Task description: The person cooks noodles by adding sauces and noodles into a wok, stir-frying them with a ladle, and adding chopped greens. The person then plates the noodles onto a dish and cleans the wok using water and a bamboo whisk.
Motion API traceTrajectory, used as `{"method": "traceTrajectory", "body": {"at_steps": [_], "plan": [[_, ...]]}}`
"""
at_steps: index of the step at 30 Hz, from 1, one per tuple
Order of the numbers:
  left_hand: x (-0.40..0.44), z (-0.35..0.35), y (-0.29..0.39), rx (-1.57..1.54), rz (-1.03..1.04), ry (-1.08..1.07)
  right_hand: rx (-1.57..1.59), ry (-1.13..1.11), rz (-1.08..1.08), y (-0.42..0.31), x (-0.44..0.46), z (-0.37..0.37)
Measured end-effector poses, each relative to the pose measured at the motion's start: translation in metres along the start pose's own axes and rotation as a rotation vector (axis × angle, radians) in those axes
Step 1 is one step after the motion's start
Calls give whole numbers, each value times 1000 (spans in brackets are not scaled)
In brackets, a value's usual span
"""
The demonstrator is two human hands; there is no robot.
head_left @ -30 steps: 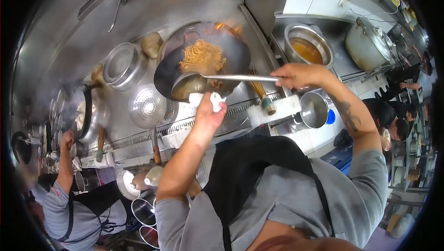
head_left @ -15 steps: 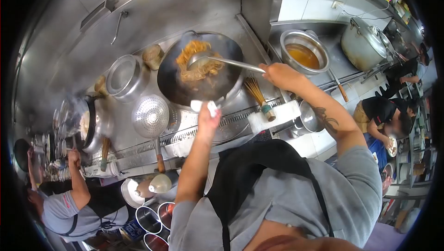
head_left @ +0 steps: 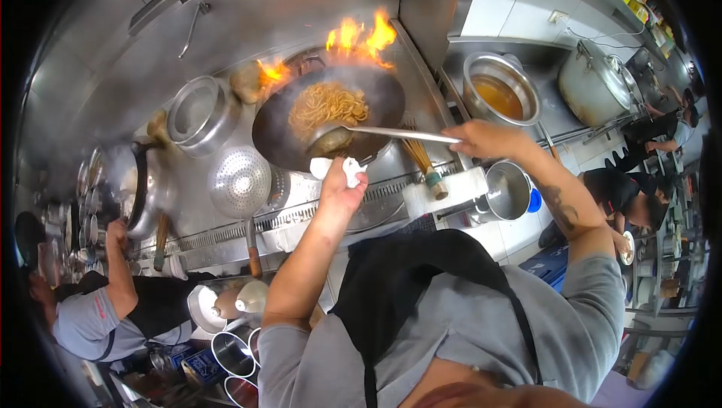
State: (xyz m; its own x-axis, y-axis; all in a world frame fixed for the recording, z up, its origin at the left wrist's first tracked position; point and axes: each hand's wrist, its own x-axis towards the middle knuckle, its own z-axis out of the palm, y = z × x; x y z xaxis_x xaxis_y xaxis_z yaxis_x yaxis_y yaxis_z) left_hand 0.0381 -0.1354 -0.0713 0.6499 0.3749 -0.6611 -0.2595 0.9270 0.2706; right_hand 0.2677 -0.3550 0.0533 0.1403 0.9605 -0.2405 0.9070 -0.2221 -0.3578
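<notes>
Noodles (head_left: pixel 328 107) lie in a dark wok (head_left: pixel 274 133), which is tilted over the burner with tall flames (head_left: pixel 365 38) behind it. My left hand (head_left: pixel 342 188) is closed around a folded white cloth (head_left: pixel 322 167) at the wok's near edge; the part of the rim it grips is hidden. In my right hand (head_left: pixel 481 139) is the handle end of a long metal ladle (head_left: pixel 402 134). The bowl of the ladle rests low in the wok, at the near side of the noodles.
A perforated skimmer (head_left: pixel 239 181) and metal bowls (head_left: pixel 197 115) stand left of the wok. Right of it are a bamboo brush (head_left: pixel 427 171), a pot of brown liquid (head_left: pixel 500 96) and a lidded pot (head_left: pixel 594 83). A co-worker (head_left: pixel 113 310) works at another wok on the left.
Large flames have risen behind the wok, which has tilted up off the burner. The ladle has moved down from the top of the noodles to the near side, and my right hand has shifted right.
</notes>
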Motion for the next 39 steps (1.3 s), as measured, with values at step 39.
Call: {"method": "traceTrajectory", "body": {"at_steps": [39], "plan": [[115, -60, 45, 169, 96, -90, 5, 646, 62, 19, 44, 61]]}}
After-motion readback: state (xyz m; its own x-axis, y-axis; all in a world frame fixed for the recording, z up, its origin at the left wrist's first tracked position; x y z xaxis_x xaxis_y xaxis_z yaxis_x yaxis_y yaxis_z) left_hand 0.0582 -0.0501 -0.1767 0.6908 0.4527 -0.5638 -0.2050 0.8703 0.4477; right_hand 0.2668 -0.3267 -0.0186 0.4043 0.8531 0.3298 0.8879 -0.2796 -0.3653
